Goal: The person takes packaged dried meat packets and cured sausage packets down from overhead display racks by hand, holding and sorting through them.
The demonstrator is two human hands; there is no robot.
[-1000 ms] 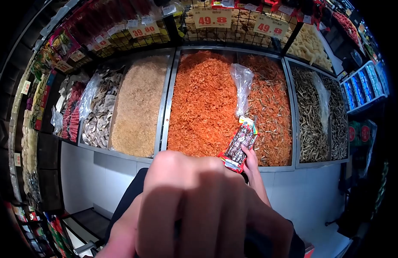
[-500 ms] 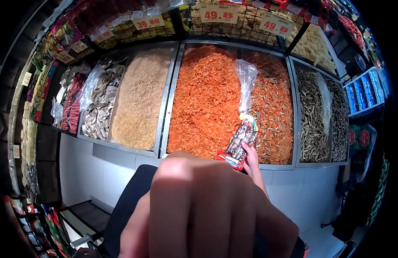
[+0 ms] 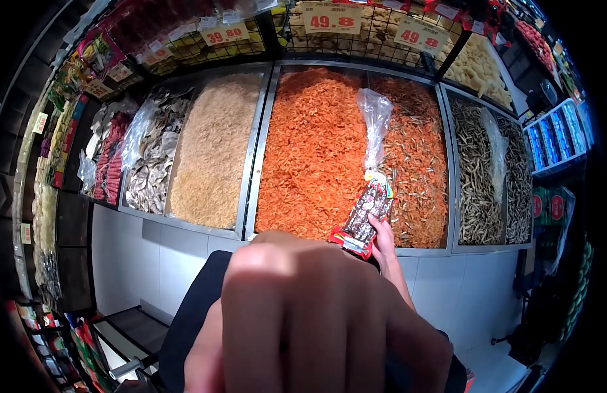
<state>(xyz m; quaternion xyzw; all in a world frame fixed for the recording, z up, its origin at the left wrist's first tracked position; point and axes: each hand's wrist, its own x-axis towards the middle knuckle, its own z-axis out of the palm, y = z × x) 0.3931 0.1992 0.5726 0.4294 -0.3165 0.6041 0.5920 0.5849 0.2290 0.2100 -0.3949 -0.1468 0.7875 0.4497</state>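
Note:
My right hand (image 3: pixel 383 241) grips the lower right side of a red-edged plastic packet (image 3: pixel 368 213), its thumb on the front. Dark, whitish-streaked pieces show through the packet's clear window. It is held over the bins, between the orange dried shrimp (image 3: pixel 310 150) and a shrimp and small dried fish mix (image 3: pixel 415 164). Very close to the camera, my left hand (image 3: pixel 316 314) is closed with its fingers curled downward. What it holds, if anything, is hidden.
A crumpled clear plastic bag (image 3: pixel 375 121) lies along the divider above the packet. To the left are tiny pale dried shrimp (image 3: pixel 215 150); small dried fish (image 3: pixel 477 170) fill bins to the right. Price signs (image 3: pixel 333 18) hang on the rack behind. White tiled panels (image 3: pixel 441 295) face me below.
My left hand has shifted slightly left in view. My right hand keeps its hold on the packet, almost unmoved.

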